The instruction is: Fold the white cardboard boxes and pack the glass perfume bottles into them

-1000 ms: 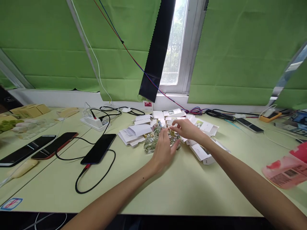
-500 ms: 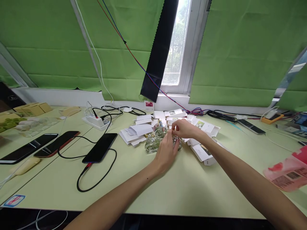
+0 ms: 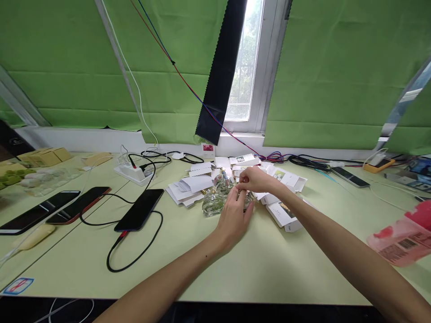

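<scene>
Head view shows both hands meeting over a cluster of small glass bottles at the middle of the pale green table point(image 3: 269, 264). The left hand point(image 3: 234, 217) reaches forward with its fingers curled around one glass bottle point(image 3: 248, 200), mostly hidden behind the hand. The right hand point(image 3: 256, 180) sits just above it, its fingers pinched together at the top of that bottle; what they pinch is too small to tell. Another glass bottle point(image 3: 213, 204) stands just left of the left hand, untouched. White paper boxes point(image 3: 193, 185) lie scattered around the bottles, with one white box point(image 3: 283, 215) lying just right of the hands. A black phone point(image 3: 138, 209) with a cable lies well to the left, and a pink pouch point(image 3: 402, 240) lies near the right edge.
</scene>
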The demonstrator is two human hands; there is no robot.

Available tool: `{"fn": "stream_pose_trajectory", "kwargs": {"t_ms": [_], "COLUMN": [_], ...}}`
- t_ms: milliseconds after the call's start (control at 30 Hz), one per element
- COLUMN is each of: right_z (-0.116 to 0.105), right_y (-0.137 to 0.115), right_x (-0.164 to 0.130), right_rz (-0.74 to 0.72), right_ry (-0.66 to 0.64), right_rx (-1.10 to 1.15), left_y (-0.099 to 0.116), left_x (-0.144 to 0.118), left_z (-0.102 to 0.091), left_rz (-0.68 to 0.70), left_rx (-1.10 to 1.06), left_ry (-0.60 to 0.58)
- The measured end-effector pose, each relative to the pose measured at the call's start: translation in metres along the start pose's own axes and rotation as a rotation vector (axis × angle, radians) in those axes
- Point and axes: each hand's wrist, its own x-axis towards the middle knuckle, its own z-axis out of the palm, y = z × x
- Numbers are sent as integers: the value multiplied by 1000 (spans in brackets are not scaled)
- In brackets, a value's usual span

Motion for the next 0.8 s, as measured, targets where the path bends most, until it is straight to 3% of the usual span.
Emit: {"fn": "stream_pose_trajectory", "kwargs": {"t_ms": [333, 600, 800], "right_z": [1, 4, -11], "right_y": [-6, -5, -13], "right_x": [-2, -5, -7], "right_rz": [-58, -92, -124], "right_ry": [-1, 23, 25], "right_rx": [30, -38, -35], "left_y": [8, 7, 6], "left_x": [3, 4, 3], "left_z": [-7, -7, -6], "left_rz": [-90, -72, -88], "left_rx": [-35, -18, 2], "left_ry": [0, 7, -10]}}
